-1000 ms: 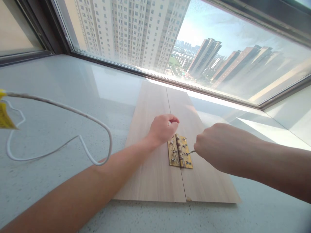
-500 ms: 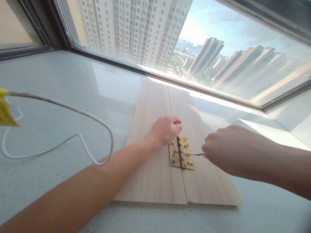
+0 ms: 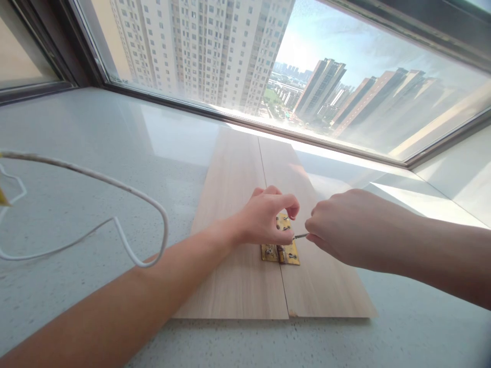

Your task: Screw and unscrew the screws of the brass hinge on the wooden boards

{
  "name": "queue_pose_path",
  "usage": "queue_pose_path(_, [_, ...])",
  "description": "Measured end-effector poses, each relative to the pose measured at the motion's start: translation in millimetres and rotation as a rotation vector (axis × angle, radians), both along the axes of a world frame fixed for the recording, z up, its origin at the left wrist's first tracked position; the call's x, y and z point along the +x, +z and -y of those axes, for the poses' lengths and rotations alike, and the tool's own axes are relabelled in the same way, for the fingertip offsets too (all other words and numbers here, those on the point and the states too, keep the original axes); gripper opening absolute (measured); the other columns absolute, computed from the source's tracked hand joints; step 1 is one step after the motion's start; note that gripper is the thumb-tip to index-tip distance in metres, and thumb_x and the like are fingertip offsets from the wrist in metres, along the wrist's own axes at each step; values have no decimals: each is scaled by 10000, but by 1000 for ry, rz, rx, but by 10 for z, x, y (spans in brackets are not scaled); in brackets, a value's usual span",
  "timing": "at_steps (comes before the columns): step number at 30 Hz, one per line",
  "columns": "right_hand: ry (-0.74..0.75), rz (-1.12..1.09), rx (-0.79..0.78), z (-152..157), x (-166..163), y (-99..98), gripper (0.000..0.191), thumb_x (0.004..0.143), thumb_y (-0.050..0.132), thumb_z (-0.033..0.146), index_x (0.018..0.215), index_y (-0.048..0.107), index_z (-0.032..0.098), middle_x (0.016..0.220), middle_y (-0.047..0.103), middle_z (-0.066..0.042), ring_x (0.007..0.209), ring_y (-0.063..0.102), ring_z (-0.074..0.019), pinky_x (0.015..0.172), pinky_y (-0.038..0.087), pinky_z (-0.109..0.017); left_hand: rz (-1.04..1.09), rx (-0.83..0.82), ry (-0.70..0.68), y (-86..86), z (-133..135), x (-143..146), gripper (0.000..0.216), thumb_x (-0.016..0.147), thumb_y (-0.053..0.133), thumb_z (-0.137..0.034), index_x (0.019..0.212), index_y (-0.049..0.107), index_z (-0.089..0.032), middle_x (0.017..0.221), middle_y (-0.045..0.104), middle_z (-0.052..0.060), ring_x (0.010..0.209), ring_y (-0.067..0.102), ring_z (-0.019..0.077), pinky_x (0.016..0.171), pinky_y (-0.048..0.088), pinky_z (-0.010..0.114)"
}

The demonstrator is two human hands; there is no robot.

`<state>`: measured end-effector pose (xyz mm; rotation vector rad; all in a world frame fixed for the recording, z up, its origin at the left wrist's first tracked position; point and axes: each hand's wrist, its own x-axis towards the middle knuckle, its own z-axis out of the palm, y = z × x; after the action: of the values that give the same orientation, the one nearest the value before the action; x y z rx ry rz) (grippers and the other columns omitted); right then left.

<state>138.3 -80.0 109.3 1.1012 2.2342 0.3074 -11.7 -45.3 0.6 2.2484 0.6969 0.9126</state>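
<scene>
Two light wooden boards (image 3: 230, 204) lie side by side on a pale stone sill, joined across their seam by a brass hinge (image 3: 286, 253) with small screws. My left hand (image 3: 266, 217) hovers over the hinge's upper part, thumb and fingers pinched together close to a screw. My right hand (image 3: 337, 227) is closed round a thin metal tool (image 3: 301, 236), whose tip points left at the hinge and meets my left fingertips. Most of the hinge is hidden under my left hand.
A white cable (image 3: 115, 225) loops over the sill (image 3: 76, 153) at the left, passing close over my left forearm. A large window (image 3: 268, 61) runs along the far edge, showing tall buildings. A dark window frame (image 3: 34, 76) closes the left corner.
My left hand has slid down and right from above the hinge onto it, its fingers now pinched. My right hand has come back toward the hinge with the tool.
</scene>
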Motion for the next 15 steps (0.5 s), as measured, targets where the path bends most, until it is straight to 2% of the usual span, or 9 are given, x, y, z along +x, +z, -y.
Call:
queue_pose_path(3, [1,98,-15,11,-16,20,287,788,525,281,517,582,207,495,531,-13,368,336,-114,425,198,-285,-40,13,-63,-7,12,22,211,647,606,-213,835,512,-207,844,644,-30,943,508,180,883,284,340])
queue_pose_path(11, [-21,58,-1,5,-11,16,258,771,504,218,521,565,197,465,494,-16,379,339,-109,447,197,-278,-87,71,-100,-33,30,90,162,699,609,-165,823,520,-217,792,692,-56,942,543,164,905,255,340])
queue_pose_path(15, [-20,37,3,-7,0,17,255,758,498,211,509,550,202,462,480,-10,371,309,-102,455,195,-281,-81,56,-94,-24,36,94,148,730,624,-193,826,514,-216,795,697,-59,942,555,155,915,250,340])
